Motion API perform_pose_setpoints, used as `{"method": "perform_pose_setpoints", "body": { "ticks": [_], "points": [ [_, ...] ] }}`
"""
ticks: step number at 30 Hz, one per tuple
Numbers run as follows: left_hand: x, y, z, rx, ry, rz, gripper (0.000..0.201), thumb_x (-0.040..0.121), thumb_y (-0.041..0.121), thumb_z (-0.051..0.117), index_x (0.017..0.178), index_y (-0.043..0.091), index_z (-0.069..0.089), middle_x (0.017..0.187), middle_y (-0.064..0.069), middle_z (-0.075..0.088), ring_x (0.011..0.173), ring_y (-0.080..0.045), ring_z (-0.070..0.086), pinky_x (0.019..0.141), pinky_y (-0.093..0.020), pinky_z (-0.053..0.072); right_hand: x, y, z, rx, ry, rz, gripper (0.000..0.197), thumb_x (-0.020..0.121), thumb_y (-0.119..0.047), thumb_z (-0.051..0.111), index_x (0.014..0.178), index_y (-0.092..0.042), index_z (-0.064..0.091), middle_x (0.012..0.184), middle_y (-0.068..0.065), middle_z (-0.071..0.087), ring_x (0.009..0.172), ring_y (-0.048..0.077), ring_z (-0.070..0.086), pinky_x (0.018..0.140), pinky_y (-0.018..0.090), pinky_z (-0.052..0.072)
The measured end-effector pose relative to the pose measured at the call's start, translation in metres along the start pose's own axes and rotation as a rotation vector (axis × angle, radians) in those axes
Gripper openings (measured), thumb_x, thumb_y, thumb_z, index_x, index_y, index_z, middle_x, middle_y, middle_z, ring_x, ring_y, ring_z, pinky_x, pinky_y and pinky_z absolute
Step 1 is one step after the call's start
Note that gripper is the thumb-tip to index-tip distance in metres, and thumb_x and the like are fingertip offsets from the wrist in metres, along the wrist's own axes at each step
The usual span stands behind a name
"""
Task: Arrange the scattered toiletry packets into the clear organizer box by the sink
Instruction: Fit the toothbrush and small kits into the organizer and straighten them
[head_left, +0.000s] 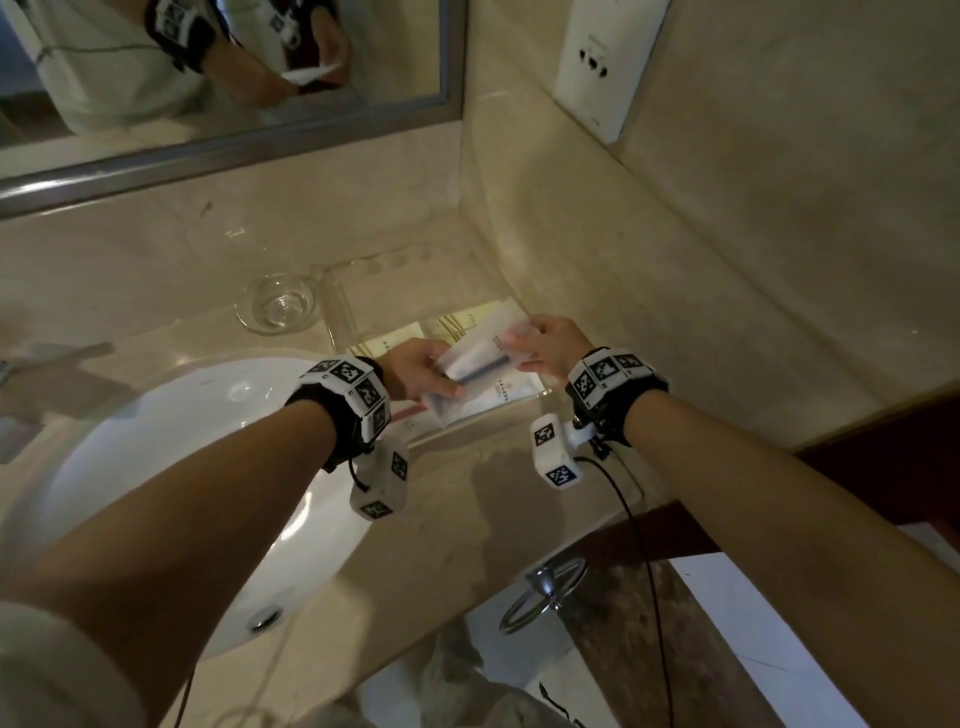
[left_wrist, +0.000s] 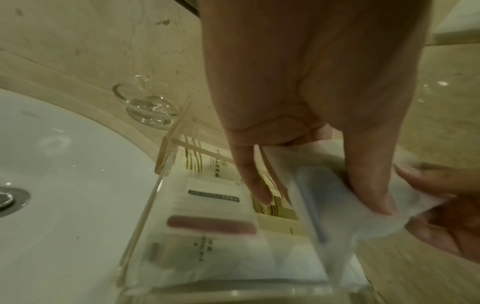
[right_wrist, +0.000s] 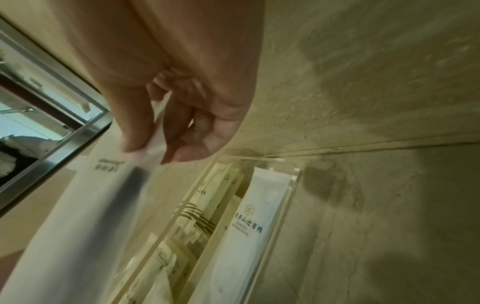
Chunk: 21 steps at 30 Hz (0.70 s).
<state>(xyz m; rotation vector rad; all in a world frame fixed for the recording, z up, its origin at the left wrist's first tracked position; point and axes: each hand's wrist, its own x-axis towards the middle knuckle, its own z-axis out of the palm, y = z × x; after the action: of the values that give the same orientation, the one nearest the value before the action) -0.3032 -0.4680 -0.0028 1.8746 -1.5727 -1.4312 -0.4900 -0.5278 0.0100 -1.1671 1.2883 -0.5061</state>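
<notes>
A long white packet (head_left: 480, 364) with a dark item inside hangs just above the clear organizer box (head_left: 337, 301), held at both ends. My left hand (head_left: 421, 371) pinches its near end between thumb and fingers; my right hand (head_left: 545, 345) pinches its far end. In the left wrist view the packet (left_wrist: 324, 197) sits under my fingers, above the box wall (left_wrist: 145, 209). In the right wrist view the packet (right_wrist: 85, 216) slants down from my fingertips (right_wrist: 182, 152). The box (right_wrist: 291, 197) holds several white and cream packets in its compartments.
A white sink basin (head_left: 171, 467) lies left of the box, with a small glass dish (head_left: 278, 306) behind it. A mirror (head_left: 208, 78) runs along the back wall, a socket plate (head_left: 602, 62) on the right wall. The counter edge and a metal ring (head_left: 545, 592) lie below.
</notes>
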Motion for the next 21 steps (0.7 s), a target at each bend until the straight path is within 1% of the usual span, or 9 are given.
{"method": "perform_pose_setpoints", "body": {
  "ticks": [3, 6, 8, 10, 12, 13, 16, 19, 21],
  "points": [
    [-0.002, 0.001, -0.001, 0.048, -0.036, 0.000, 0.040, 0.074, 0.016, 0.076, 0.109, 0.006, 0.061, 0.096, -0.006, 0.062, 0.092, -0.023, 0.059, 0.087, -0.036, 0.051, -0.004, -0.001, -0.001, -0.016, 0.011, -0.040, 0.030, 0.086, -0.004, 0.063, 0.114, 0.005, 0.059, 0.104, 0.012, 0.061, 0.093, 0.020, 0.059, 0.066, 0.019, 0.053],
    [-0.006, 0.004, -0.001, 0.005, -0.144, -0.044, 0.035, 0.074, 0.008, 0.074, 0.103, 0.014, 0.056, 0.087, -0.001, 0.062, 0.083, -0.021, 0.061, 0.067, -0.027, 0.054, -0.006, 0.000, 0.000, -0.062, 0.045, -0.065, 0.028, 0.087, -0.004, 0.061, 0.112, 0.009, 0.059, 0.099, 0.012, 0.060, 0.091, 0.020, 0.059, 0.058, 0.013, 0.053],
    [-0.005, 0.005, -0.002, -0.007, -0.154, -0.066, 0.038, 0.075, 0.002, 0.072, 0.104, 0.016, 0.052, 0.084, 0.000, 0.061, 0.083, -0.020, 0.060, 0.065, -0.023, 0.053, -0.007, 0.000, 0.001, -0.101, 0.076, -0.074, 0.025, 0.089, -0.004, 0.059, 0.111, 0.007, 0.060, 0.102, 0.014, 0.062, 0.091, 0.020, 0.059, 0.054, 0.012, 0.052],
    [-0.005, 0.006, -0.003, -0.010, -0.128, -0.065, 0.037, 0.075, 0.001, 0.071, 0.102, 0.016, 0.052, 0.084, -0.001, 0.060, 0.082, -0.020, 0.059, 0.069, -0.026, 0.053, -0.006, -0.001, 0.001, -0.120, 0.114, -0.084, 0.024, 0.090, -0.003, 0.056, 0.111, 0.007, 0.061, 0.109, 0.018, 0.064, 0.094, 0.025, 0.062, 0.060, 0.017, 0.053],
    [-0.004, 0.008, -0.004, 0.008, -0.114, -0.033, 0.028, 0.077, 0.002, 0.071, 0.095, 0.014, 0.053, 0.082, -0.003, 0.060, 0.073, -0.016, 0.060, 0.068, -0.026, 0.052, -0.006, -0.004, -0.001, -0.118, 0.144, -0.098, 0.023, 0.091, -0.003, 0.055, 0.110, 0.008, 0.061, 0.113, 0.020, 0.064, 0.100, 0.030, 0.063, 0.072, 0.027, 0.057],
    [-0.004, 0.010, -0.004, 0.019, -0.110, -0.016, 0.024, 0.078, 0.002, 0.070, 0.091, 0.014, 0.054, 0.078, -0.003, 0.059, 0.066, -0.013, 0.060, 0.061, -0.023, 0.053, -0.007, -0.006, -0.003, -0.121, 0.149, -0.096, 0.022, 0.091, -0.005, 0.055, 0.109, 0.007, 0.061, 0.113, 0.020, 0.065, 0.099, 0.029, 0.064, 0.074, 0.029, 0.056],
    [-0.007, 0.013, -0.007, 0.004, -0.069, 0.018, 0.020, 0.080, -0.008, 0.064, 0.087, 0.008, 0.053, 0.066, -0.004, 0.053, 0.042, -0.003, 0.055, 0.038, -0.013, 0.043, -0.007, -0.009, -0.007, -0.166, 0.101, -0.070, 0.022, 0.092, -0.009, 0.054, 0.112, -0.001, 0.062, 0.112, 0.013, 0.064, 0.095, 0.019, 0.059, 0.068, 0.020, 0.054],
    [-0.010, 0.013, -0.010, 0.008, -0.010, 0.017, 0.026, 0.077, -0.012, 0.064, 0.096, 0.004, 0.053, 0.069, -0.006, 0.055, 0.048, -0.011, 0.060, 0.038, -0.013, 0.046, -0.005, -0.011, -0.010, -0.119, 0.052, 0.010, 0.027, 0.093, -0.005, 0.051, 0.119, -0.006, 0.059, 0.107, 0.007, 0.058, 0.093, 0.018, 0.057, 0.061, 0.018, 0.054],
    [-0.011, 0.016, -0.011, 0.046, 0.044, 0.045, 0.031, 0.073, -0.009, 0.067, 0.095, 0.006, 0.053, 0.071, -0.005, 0.056, 0.055, -0.013, 0.062, 0.043, -0.017, 0.050, -0.006, -0.013, -0.011, 0.003, 0.068, 0.063, 0.024, 0.095, -0.011, 0.051, 0.118, -0.008, 0.057, 0.099, 0.008, 0.060, 0.081, 0.017, 0.060, 0.066, 0.024, 0.055]
  ]
}}
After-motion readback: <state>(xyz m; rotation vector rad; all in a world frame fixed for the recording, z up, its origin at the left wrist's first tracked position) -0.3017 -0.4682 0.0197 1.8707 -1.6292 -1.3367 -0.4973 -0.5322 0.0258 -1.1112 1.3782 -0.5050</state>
